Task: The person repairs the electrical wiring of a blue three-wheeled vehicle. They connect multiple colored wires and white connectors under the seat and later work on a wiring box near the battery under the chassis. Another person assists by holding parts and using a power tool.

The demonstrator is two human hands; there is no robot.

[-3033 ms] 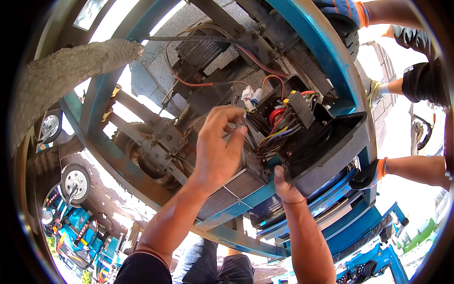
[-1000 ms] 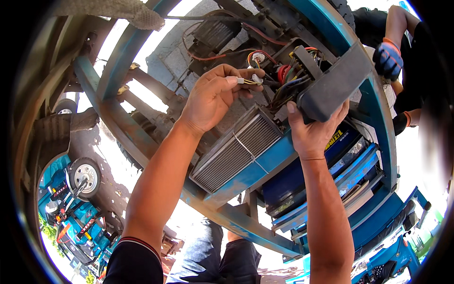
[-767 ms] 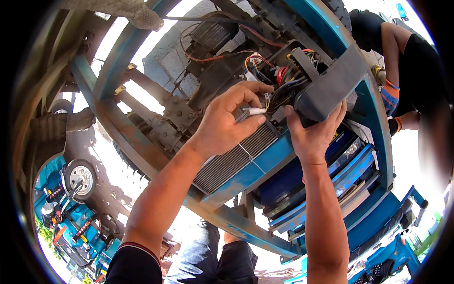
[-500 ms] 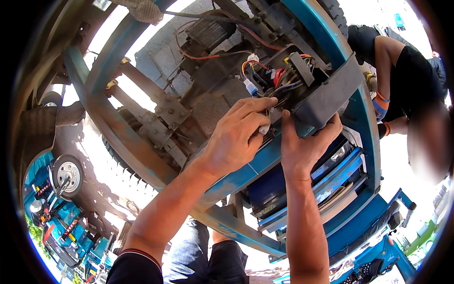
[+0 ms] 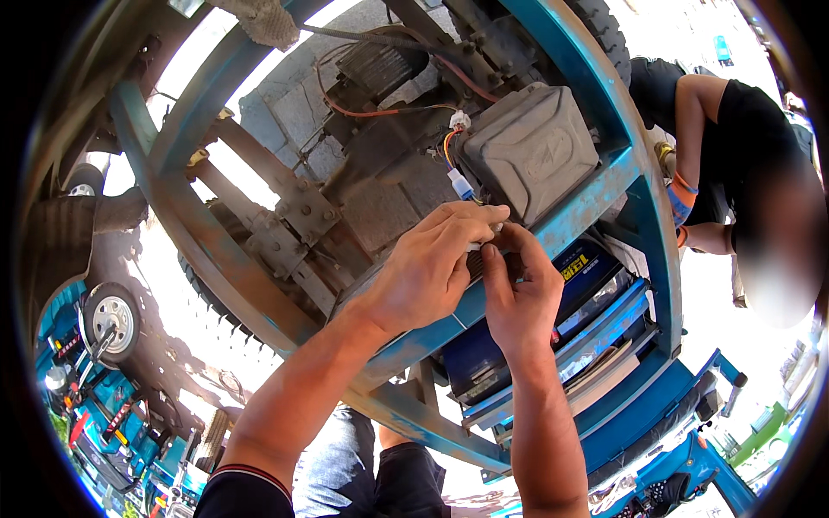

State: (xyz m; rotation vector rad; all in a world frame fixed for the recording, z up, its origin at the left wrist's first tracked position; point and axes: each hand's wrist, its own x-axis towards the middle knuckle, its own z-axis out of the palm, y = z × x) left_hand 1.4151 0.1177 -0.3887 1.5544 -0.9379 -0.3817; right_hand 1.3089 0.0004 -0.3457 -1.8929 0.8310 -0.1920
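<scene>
My left hand (image 5: 423, 263) reaches over the blue frame rail and pinches a small white connector (image 5: 473, 247), mostly hidden by its fingers. Thumb and index finger of my right hand (image 5: 527, 289) are closed right against the left fingertips; what they grip is hidden. Just beyond both hands sits a dusty grey box with its cover (image 5: 540, 155) on. Along its left side runs a bundle of coloured wires with a blue-and-white connector (image 5: 460, 183) near my left knuckles. A white connector (image 5: 460, 120) sits higher up the same wires.
A teal metal frame (image 5: 596, 203) surrounds the work. Beneath its near rail is a dark blue battery (image 5: 475, 358). An axle housing and a motor (image 5: 380, 65) lie farther in. To the right, another person (image 5: 743, 147) bends close by. Parked teal vehicles (image 5: 117, 397) stand left.
The grey cover, tilted up in my right hand before, now lies over the box and hides the inner wires. My right hand has left it and moved left to meet my left hand.
</scene>
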